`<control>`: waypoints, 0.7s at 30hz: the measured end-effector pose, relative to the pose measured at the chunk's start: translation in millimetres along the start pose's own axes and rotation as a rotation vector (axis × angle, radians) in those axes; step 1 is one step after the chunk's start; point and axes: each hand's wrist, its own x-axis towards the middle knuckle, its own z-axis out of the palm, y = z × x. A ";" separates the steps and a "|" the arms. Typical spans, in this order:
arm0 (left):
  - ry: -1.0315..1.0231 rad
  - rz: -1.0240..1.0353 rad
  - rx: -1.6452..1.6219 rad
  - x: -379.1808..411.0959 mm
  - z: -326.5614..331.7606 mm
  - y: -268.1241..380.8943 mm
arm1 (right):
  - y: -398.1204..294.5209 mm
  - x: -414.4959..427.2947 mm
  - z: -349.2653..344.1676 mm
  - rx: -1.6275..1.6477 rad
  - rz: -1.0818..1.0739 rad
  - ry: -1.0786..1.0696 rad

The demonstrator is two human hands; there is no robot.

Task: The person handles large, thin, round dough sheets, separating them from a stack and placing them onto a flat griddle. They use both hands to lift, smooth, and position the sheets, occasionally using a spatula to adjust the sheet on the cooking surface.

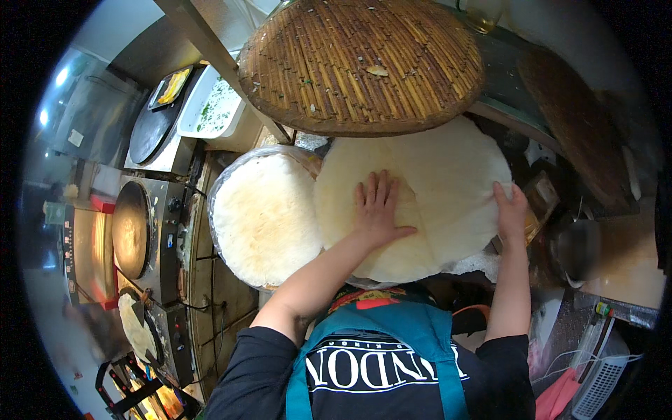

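Observation:
Before me lies a large, thin, pale round flatbread (pixel 451 226), its far part under the edge of a round woven mat (pixel 362 68). My left hand (pixel 377 212) rests flat on its surface, fingers spread and pointing away from me. The flatbread's right rim is pinched between the thumb and fingers of my right hand (pixel 510 207). Directly to the left, a second pile of round flatbread (pixel 268 220) sits in clear plastic, touching the large one. A faint crease runs across the sheet beside my left hand.
Round griddles (pixel 131 231) stand at the left, one bearing a pale flatbread (pixel 135 325). Behind them are a white tub (pixel 210 123) with chopped greens and a tray (pixel 170 88) with yellow food. A dark pot (pixel 577 249) stands at right, below a dark round board (pixel 572 121).

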 end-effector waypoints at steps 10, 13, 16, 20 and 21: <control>0.013 0.051 -0.102 -4.1 -2.0 -1.4 | -29.5 -55.3 -80.6 -0.427 -0.355 0.262; -0.259 0.068 -0.093 2.6 -18.4 -2.4 | -44.3 -77.6 -94.2 -0.350 -0.509 0.259; -0.143 0.219 -0.087 4.0 -13.8 -3.5 | -61.1 -92.5 -112.7 -0.380 -0.644 0.340; -0.011 0.331 -0.070 7.5 -4.8 -7.8 | -87.3 -100.7 -123.8 -0.527 -0.630 0.276; -0.073 0.316 -0.070 9.5 -5.7 -5.8 | -96.9 -101.6 -124.2 -0.566 -0.612 0.255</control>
